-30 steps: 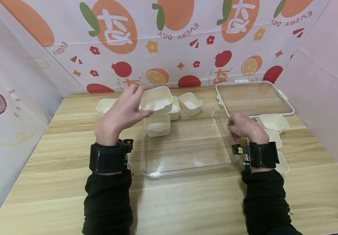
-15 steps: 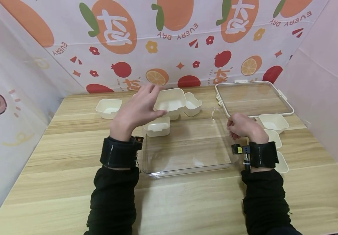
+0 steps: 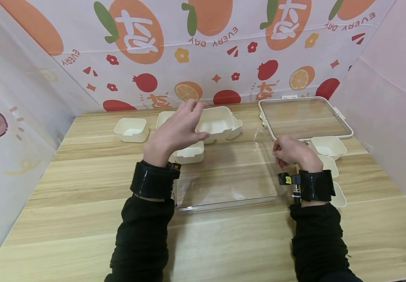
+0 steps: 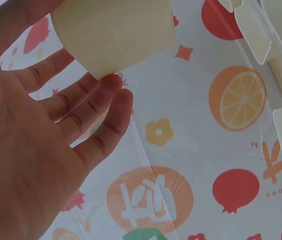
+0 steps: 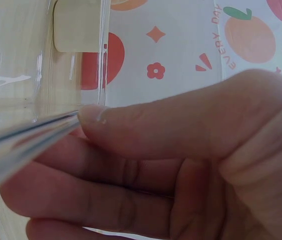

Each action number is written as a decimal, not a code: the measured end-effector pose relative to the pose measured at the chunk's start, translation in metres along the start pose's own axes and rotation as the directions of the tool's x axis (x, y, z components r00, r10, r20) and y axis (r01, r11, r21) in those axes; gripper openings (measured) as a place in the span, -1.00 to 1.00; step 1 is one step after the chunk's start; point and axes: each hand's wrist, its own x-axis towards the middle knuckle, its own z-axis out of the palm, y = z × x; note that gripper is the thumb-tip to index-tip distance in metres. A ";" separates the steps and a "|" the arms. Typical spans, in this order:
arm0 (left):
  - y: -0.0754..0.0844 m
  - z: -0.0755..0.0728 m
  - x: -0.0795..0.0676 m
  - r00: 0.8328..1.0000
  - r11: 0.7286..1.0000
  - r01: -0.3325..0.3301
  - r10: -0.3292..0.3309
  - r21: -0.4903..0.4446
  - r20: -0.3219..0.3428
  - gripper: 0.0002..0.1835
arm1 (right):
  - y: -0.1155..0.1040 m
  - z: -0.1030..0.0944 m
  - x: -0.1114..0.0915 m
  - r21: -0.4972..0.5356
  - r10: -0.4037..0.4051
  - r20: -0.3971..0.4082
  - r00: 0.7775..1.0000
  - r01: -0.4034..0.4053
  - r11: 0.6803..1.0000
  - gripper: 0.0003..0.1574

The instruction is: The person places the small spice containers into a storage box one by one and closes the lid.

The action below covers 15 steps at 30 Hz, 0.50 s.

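My left hand (image 3: 176, 133) holds a cream rectangular container (image 3: 217, 121) up over the back left part of a clear plastic box (image 3: 231, 188). In the left wrist view, this container (image 4: 116, 37) sits between the thumb and the fingertips. My right hand (image 3: 292, 152) pinches the right rim of the box. The right wrist view shows the thumb and curled fingers meeting on that rim (image 5: 36, 135). Another cream container (image 3: 190, 154) stands inside the box's back left corner, partly covered by my left hand. Behind the held container, a wavy-edged cream container (image 3: 237, 128) is mostly hidden.
At the back left stands a cream container (image 3: 131, 130), with another one (image 3: 163, 117) half hidden behind my left hand. A clear lid with a cream frame (image 3: 301, 117) lies at the back right. Several cream containers (image 3: 328, 148) line up beside my right wrist.
My left hand has moved right with the cream container, uncovering the back left container and covering more of the wavy-edged one. The right hand stays on the box rim.
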 end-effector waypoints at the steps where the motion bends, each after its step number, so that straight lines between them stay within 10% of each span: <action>1: 0.001 0.001 0.001 1.000 1.000 -0.001 0.001 0.001 0.003 -0.32 | 0.000 0.000 0.000 0.001 0.000 0.000 1.000 0.000 1.000 -0.84; 15: 0.008 0.016 0.013 0.999 1.000 -0.022 0.021 0.010 0.030 -0.36 | 0.001 0.000 -0.001 0.007 -0.003 -0.001 1.000 0.003 1.000 -0.82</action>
